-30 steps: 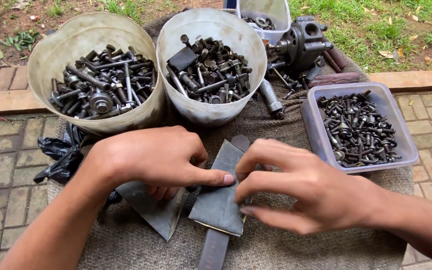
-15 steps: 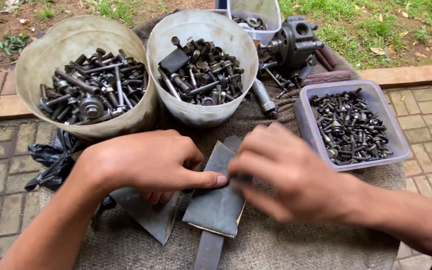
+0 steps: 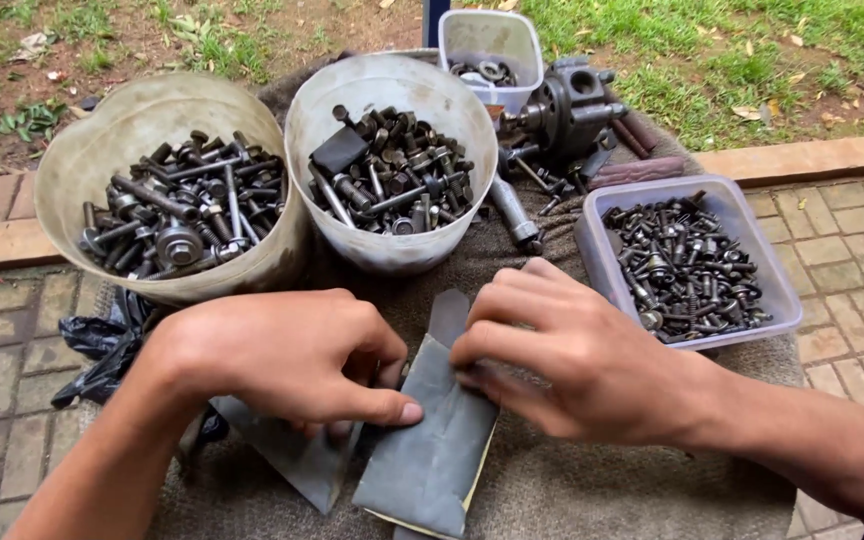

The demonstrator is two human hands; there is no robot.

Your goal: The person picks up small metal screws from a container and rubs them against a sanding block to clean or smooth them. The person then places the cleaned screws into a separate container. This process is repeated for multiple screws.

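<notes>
A folded grey sheet of sandpaper lies over a flat dark metal bar on the burlap cloth. My left hand presses down beside it, thumb tip on the sheet's left edge. My right hand grips the sheet's upper right part, fingers curled onto it. A second grey sheet sticks out from under my left hand. What lies beneath the palms is hidden.
Two round tubs full of bolts and nuts stand at the back. A square tray of screws is to the right. A greasy metal part and a small white tub sit behind. Brick paving and grass surround the cloth.
My right hand has slid up and left over the sandpaper, fingers tucked tighter on it. The left hand stays in place, pressing the sheet's edge.
</notes>
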